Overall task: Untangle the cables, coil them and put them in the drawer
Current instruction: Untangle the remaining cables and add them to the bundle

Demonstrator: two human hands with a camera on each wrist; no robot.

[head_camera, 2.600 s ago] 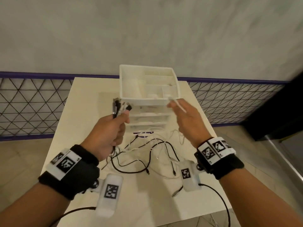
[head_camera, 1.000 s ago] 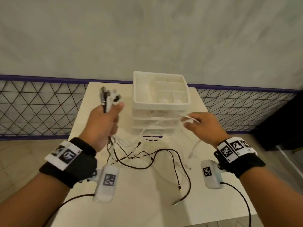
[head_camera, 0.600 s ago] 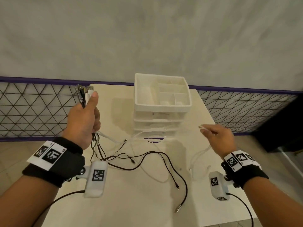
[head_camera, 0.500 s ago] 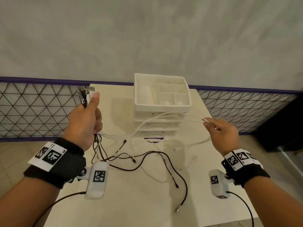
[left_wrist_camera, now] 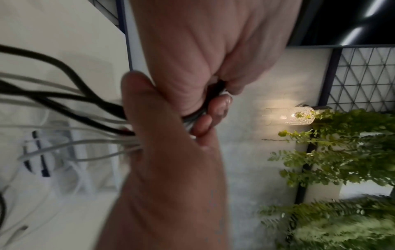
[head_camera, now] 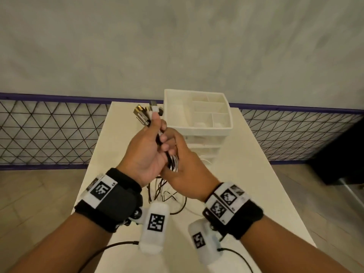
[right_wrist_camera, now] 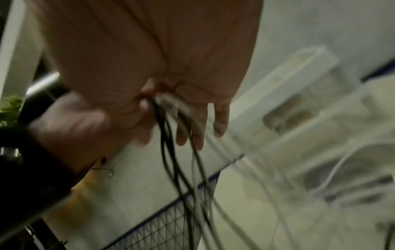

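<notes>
My left hand (head_camera: 158, 134) grips a bundle of black and white cables (head_camera: 172, 162) upright, and their plug ends (head_camera: 146, 114) stick out above my thumb. Just below it, my right hand (head_camera: 177, 156) curls round the same bundle. From the left wrist, my right hand's thumb and fingers (left_wrist_camera: 210, 118) wrap the cables (left_wrist_camera: 70, 104), which trail off to the left. The right wrist view is blurred: the cables (right_wrist_camera: 181, 169) hang down past my right fingers (right_wrist_camera: 198, 128). The loose ends lie on the table (head_camera: 246, 174). The white drawer unit (head_camera: 199, 131) stands behind my hands.
The drawer unit's open top tray (head_camera: 228, 110) has several compartments. A purple-framed wire mesh fence (head_camera: 49, 131) runs behind the table, with a grey wall above it. Green plants (left_wrist_camera: 342, 152) and a lit wall lamp (left_wrist_camera: 288, 116) appear in the left wrist view.
My right hand, which was out to the right pulling a white cable, has come in under the left hand and closed round the bundle. The left hand has moved right, to the table's middle.
</notes>
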